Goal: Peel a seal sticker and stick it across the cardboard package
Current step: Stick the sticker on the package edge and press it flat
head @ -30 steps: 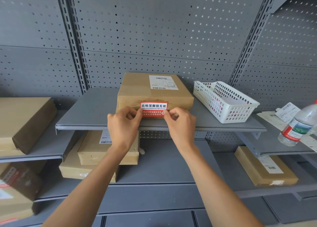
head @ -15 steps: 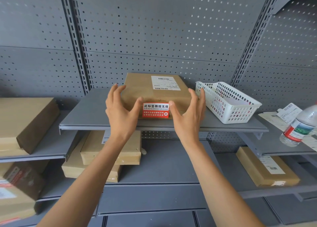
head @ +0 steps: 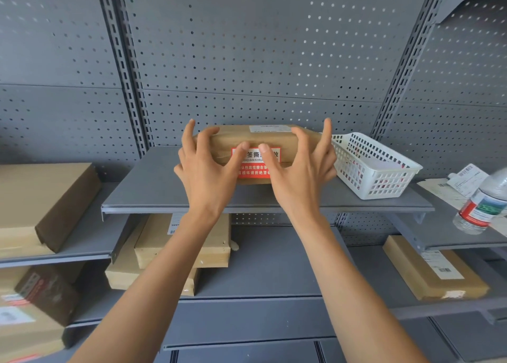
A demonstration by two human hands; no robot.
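Note:
The brown cardboard package (head: 255,137) lies on the middle grey shelf (head: 153,190), with a white shipping label on its top. A red and white seal sticker (head: 254,170) is stuck on its front face. My left hand (head: 205,170) holds the package's left part, fingers over the top edge and thumb on the sticker. My right hand (head: 300,170) mirrors it on the right, thumb also pressed on the sticker. Both thumbs cover part of the sticker's print.
A white plastic basket (head: 378,170) stands just right of the package. A water bottle (head: 482,206) and paper sheets (head: 466,179) lie on the right shelf. More cardboard packages sit at the left (head: 41,198), below (head: 181,250) and lower right (head: 433,269). A perforated panel backs the shelves.
My hands left the sticker's ends, spread open, then closed around the package from both sides with thumbs on the sticker. The view moved closer and lower.

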